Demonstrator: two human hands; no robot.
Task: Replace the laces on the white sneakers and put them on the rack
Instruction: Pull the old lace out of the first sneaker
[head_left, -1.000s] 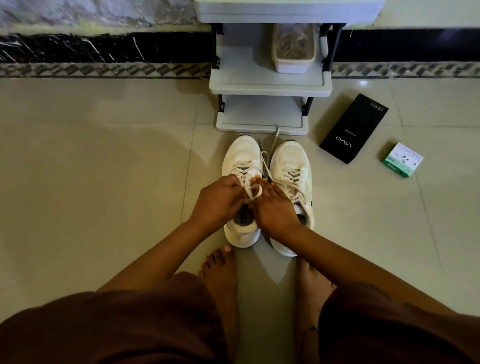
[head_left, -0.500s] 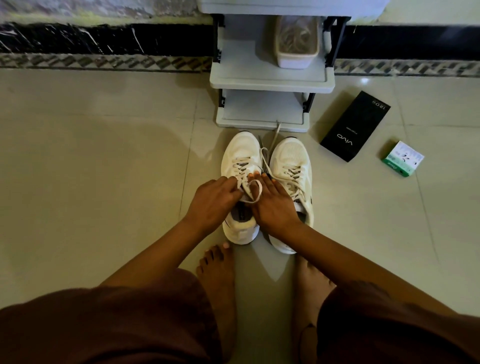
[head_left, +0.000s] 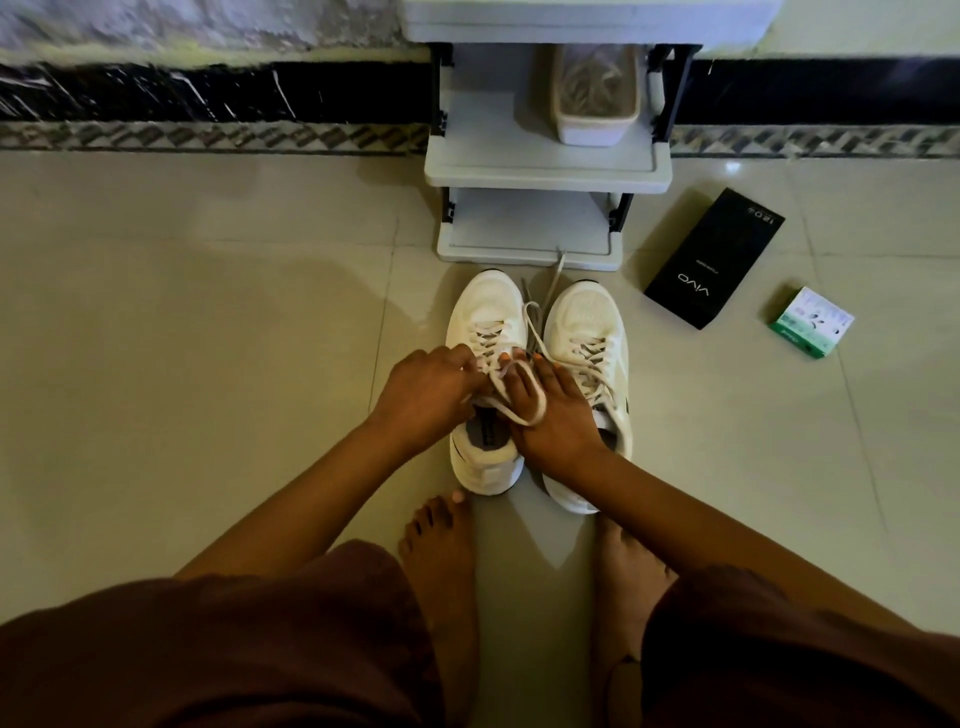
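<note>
White lace loops between both hands over sneakers.

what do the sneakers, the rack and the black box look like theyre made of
The sneakers: white textile, perhaps mesh, matte with a faint weave on the toes, flat woven laces.
The rack: pale grey shelves, smooth with rounded moulded edges, likely plastic, on dark posts of unclear material.
The black box: probably printed cardboard, matte, sharp folded edges, white lettering.

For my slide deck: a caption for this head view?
Both hands tie the lace on the left white sneaker before the rack.
</note>
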